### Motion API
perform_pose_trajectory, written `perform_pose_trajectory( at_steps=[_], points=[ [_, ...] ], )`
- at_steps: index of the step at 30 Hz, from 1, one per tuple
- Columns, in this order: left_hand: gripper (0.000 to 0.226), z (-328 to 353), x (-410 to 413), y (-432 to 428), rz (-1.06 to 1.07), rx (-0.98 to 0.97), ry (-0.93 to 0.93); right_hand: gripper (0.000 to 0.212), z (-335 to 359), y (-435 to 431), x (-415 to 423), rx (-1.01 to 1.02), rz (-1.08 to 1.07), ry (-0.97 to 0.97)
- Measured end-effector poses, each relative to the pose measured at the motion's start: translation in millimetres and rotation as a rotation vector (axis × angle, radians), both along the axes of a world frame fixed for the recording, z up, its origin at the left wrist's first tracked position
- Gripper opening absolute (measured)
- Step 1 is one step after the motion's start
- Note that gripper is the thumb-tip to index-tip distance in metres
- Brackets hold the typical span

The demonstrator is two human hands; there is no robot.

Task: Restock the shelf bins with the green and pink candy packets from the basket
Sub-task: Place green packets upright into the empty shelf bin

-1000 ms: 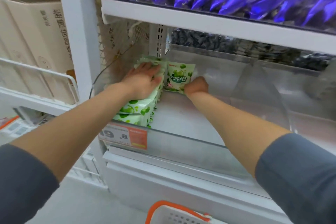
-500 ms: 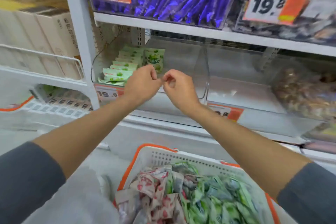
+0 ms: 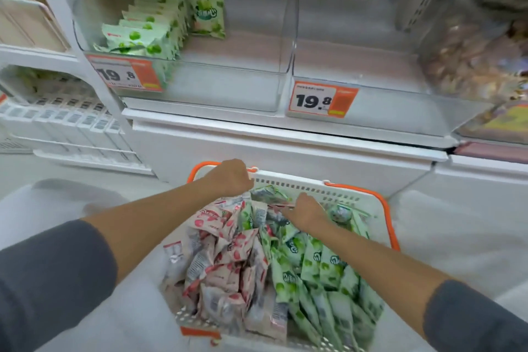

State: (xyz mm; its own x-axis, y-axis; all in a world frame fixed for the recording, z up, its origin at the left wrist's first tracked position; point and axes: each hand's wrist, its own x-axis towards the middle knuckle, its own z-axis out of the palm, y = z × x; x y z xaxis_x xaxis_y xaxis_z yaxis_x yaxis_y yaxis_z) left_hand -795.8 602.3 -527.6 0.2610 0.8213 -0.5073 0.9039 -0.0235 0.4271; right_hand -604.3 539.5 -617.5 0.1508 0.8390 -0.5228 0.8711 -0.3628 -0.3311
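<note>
Both hands have dropped from up by the shelf, where half a second ago they were nearly touching in front of the bins, down into the basket, and the view has tipped down with them. The left hand is curled up at the far rim on top of the pile, and the right hand is lying on the heap near the far end with its fingertips buried. I honestly can't tell if either one has hold of a packet yet. The pink packets are heaped on the left side of the basket and the green packets on the right, all loose and overlapping. Up on the shelf, the left bin has a row of green packets standing along its left side. The right bin behind the price tag has nothing in it that I can see. These look like light, crinkly, slippery pouches, so I'd scoop a small stack by pinching across the flat faces. Grabbing one by a corner would probably let the rest slide off.
</note>
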Motion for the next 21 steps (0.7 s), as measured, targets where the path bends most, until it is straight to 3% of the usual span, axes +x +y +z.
perform_pose_trajectory(
  at_steps=[2, 5, 7, 8, 11, 12, 15, 19, 21],
  points=[
    [0.021, -5, 6, -3, -0.069, -0.01, 0.016, 0.04, -8, -6, 2, -0.038, -0.167, 0.003],
    [0.017, -9, 17, -9, -0.123, -0.038, -0.002, 0.025, -12, -11, 7, 0.04, -0.358, 0.088],
    [0.01, -7, 22, -11, -0.132, -0.06, -0.036, 0.037, 8, -2, 11, 0.066, -0.433, 0.227],
    [0.016, -7, 22, -11, -0.123, -0.076, -0.057, 0.043, 24, 3, 13, 0.07, -0.443, 0.312],
    [0.076, 6, 20, -12, -0.019, -0.217, -0.243, 0.042, 82, 17, 15, 0.084, -0.349, 0.573],
    [0.08, 10, 20, -13, 0.013, -0.271, -0.358, 0.037, 97, 19, 15, 0.112, -0.314, 0.662],
    [0.044, 17, 20, -11, 0.091, -0.318, -0.614, 0.03, 119, 18, 13, 0.237, -0.375, 0.844],
    [0.022, 25, 25, -10, 0.209, -0.254, -0.738, 0.047, 118, 10, -10, 0.288, -0.432, 0.694],
    [0.026, 32, 29, -13, 0.3, -0.27, -0.791, 0.05, 115, 9, -26, 0.385, -0.404, 0.691]
  ],
)
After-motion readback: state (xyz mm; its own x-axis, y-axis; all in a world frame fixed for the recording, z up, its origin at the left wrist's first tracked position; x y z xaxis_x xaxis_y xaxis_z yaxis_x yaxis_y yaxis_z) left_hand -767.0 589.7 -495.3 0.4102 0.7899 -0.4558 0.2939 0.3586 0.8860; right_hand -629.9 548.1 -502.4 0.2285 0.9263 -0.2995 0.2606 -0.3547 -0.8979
